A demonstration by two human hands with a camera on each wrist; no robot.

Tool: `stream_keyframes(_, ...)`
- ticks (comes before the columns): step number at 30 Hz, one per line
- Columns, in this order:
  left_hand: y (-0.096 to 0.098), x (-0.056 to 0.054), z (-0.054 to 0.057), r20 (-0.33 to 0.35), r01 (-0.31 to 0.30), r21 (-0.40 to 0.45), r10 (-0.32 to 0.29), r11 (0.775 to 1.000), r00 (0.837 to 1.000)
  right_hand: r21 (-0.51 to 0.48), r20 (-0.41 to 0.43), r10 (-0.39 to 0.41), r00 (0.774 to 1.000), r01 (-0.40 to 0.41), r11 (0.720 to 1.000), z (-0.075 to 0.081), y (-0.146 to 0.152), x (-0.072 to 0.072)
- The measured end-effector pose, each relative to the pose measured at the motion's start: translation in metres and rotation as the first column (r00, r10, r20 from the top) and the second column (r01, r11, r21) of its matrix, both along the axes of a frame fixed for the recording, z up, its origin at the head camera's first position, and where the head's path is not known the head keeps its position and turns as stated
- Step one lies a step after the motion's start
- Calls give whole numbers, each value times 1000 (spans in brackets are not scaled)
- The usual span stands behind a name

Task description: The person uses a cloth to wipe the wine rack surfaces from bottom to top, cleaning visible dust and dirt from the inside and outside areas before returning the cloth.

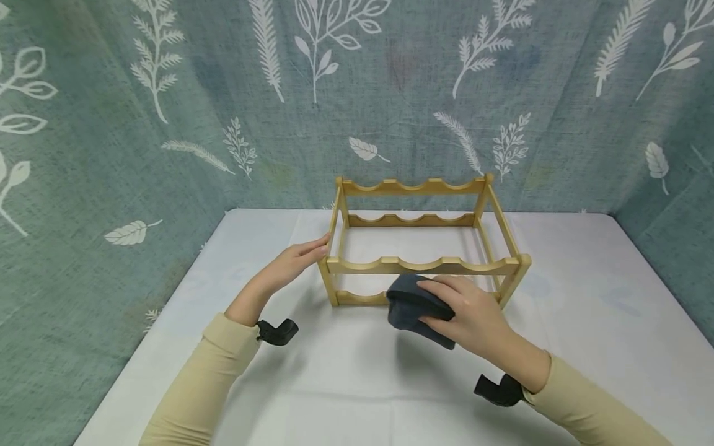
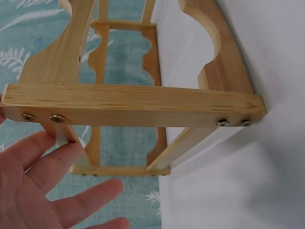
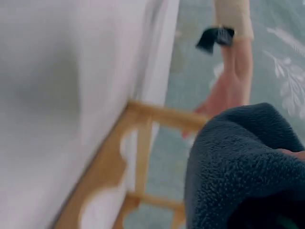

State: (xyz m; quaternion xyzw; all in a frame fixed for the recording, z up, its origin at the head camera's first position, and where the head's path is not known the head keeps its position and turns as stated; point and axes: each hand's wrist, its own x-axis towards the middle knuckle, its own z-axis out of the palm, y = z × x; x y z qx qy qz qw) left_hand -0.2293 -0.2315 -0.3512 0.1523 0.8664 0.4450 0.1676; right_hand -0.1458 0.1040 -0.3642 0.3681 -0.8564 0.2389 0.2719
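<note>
A two-tier wooden wine rack point(image 1: 424, 266) with scalloped rails stands upright on the table. My left hand point(image 1: 292, 263) is at its left side, the fingertips against the left front post near the top. In the left wrist view, the fingers point(image 2: 57, 167) are spread and fairly straight beside the rack's side frame point(image 2: 143, 105). My right hand point(image 1: 468, 313) grips a folded dark blue cloth point(image 1: 415, 306) between thumb and fingers, in front of the rack's front rails. The cloth's fuzzy surface point(image 3: 233, 157) fills the lower right of the right wrist view, hiding most of that hand.
A white cloth covers the table point(image 1: 334, 384). Green-blue fabric point(image 1: 390, 124) with white leaf prints hangs behind and along both sides. Each wrist carries a black strap mount, such as the one on the right point(image 1: 499, 391).
</note>
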Motion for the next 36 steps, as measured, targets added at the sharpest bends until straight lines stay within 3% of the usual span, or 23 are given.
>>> stream_keyframes(8,-2,0,2,15,13,-6,-13,1000,1000,-28,54,135,989,-134,991,4,-74,-21)
stream_keyframes(14,-5,-1,3,34,36,-25,-35,999,999,-21,26,144,989,-144,989,-1,-110,-30)
stream_keyframes(19,-5,-1,5,47,35,-25,-34,999,998,79,73,107,992,-113,990,-20,-123,-32)
stream_keyframes(23,-5,-1,5,53,23,-34,-21,999,998,197,153,79,985,-109,974,-44,-126,-32)
stream_keyframes(27,-4,-1,4,53,20,-39,-18,999,998,244,189,57,980,-103,964,-59,-127,-35)
stream_keyframes(31,-3,0,6,46,17,-48,-15,999,999,224,175,45,983,-85,971,-52,-126,-35)
stream_keyframes(36,-3,2,7,48,9,-66,-6,998,999,113,111,75,991,-87,990,-29,-123,-32)
